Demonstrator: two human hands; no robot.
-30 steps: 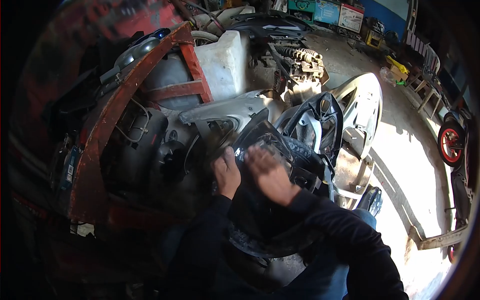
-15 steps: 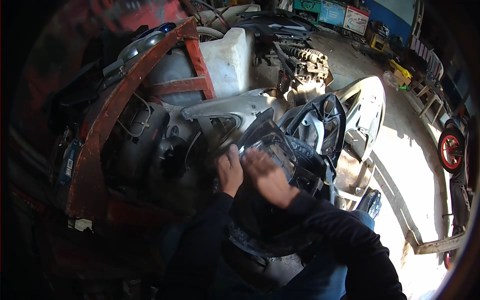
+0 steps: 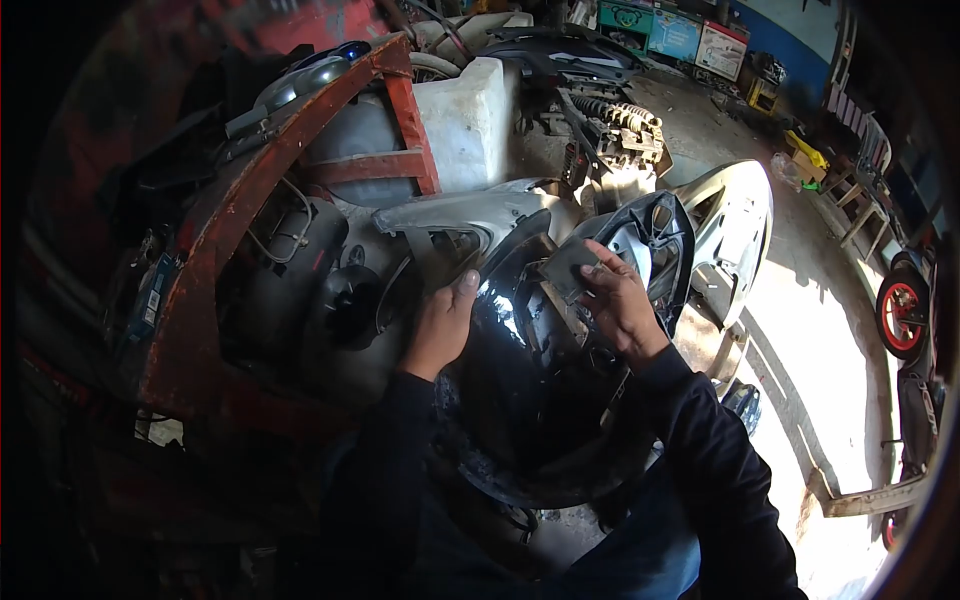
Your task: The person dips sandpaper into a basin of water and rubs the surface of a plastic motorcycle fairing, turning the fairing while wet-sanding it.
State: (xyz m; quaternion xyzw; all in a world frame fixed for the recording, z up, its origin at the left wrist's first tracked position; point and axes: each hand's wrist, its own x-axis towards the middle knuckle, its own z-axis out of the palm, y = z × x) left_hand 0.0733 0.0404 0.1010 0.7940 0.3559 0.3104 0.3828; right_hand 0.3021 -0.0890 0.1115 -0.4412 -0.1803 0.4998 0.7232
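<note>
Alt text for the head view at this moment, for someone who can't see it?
The right hand holds a flat grey pad near a glossy black panel, whose left edge the left hand holds. A scuffed red frame stands at left; sunlit floor lies at right.

Glaring sunlit floor, dim left side, dark curved edges

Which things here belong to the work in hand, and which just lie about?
Apparently in use:
- black panel, left hand at its edge
- grey pad in right hand

Apparently lying about:
- white panel
- red frame
</note>
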